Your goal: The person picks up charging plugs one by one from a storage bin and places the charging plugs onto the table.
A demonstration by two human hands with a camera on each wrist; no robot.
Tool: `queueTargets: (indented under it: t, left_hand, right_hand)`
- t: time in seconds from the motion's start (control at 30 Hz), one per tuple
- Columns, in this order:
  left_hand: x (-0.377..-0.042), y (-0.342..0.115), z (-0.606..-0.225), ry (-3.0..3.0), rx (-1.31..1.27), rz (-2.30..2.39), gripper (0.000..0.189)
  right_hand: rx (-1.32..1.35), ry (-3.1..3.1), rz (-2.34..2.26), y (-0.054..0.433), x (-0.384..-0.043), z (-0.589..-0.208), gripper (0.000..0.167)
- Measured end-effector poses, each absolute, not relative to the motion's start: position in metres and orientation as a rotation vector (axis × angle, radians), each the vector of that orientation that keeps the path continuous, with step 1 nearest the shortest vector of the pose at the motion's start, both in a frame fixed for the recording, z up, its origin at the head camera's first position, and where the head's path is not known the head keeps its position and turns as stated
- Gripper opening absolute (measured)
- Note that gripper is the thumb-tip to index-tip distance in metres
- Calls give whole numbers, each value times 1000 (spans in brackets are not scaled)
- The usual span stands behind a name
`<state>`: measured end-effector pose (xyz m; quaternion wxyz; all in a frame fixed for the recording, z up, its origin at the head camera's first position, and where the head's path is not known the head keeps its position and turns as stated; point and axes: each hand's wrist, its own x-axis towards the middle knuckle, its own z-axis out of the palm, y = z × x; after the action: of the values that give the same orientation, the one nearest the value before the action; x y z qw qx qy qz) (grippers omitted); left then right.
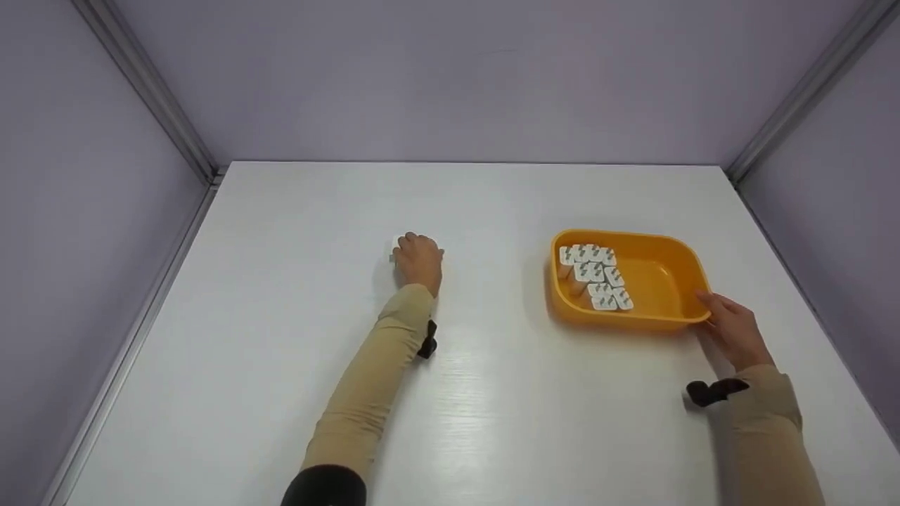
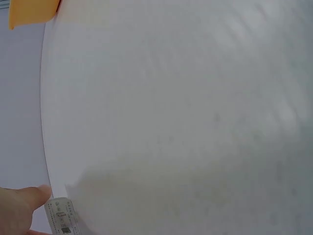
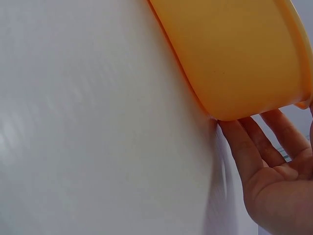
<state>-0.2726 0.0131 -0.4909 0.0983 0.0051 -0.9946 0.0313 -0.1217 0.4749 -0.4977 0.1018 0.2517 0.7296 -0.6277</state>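
In the head view my left hand [image 1: 420, 263] is over a small white power adapter [image 1: 396, 246] left of the table's middle, mostly covering it. The left wrist view catches the thumb against the adapter's printed grey label [image 2: 62, 216]; the far fingers are mostly hidden. My right hand [image 1: 735, 329] grips an orange plastic basin [image 1: 657, 325] at its near right corner, thumb at the rim and fingers against the outer wall [image 3: 239, 63]. Inside the basin, several white power adapters [image 1: 596, 270] are grouped on the left side with metal prongs facing up.
The white table [image 1: 281, 295] is bounded by a pale back wall [image 1: 450, 84] and side panels [image 1: 837, 211] with metal corner posts. Bare basin floor shows right of the adapters. Each wrist carries a black strap-like mount [image 1: 716, 392].
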Motion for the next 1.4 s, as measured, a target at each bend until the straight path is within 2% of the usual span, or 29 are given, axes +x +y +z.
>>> queueTargets:
  t: [0.27, 0.5, 0.67, 0.87, 1.03, 1.17, 1.4]
  left_hand:
    - [-275, 10, -490, -2976, 24, 77, 53]
    - [-270, 25, -488, -2927, 41, 86, 50]
    - [-259, 42, -484, -2908, -82, 25, 48]
    - [-245, 62, -480, -2856, -243, -90, 32]
    - [-235, 75, -475, -2843, -364, -80, 27]
    - [-230, 83, -470, -2799, -552, -108, 25]
    - [-222, 95, -462, -2676, -1143, -325, 30]
  right_hand:
    - [738, 2157, -1853, 473, -122, -496, 92]
    - [792, 2213, -1701, 475, -124, -497, 98]
    - [787, 2203, -1724, 476, -124, -497, 97]
    - [768, 2210, -1724, 475, -124, -498, 96]
    - [735, 2169, -1843, 474, -123, -499, 93]
    - [728, 2139, -1897, 474, -124, -499, 94]
    - [780, 2158, -1812, 473, -125, -497, 98]
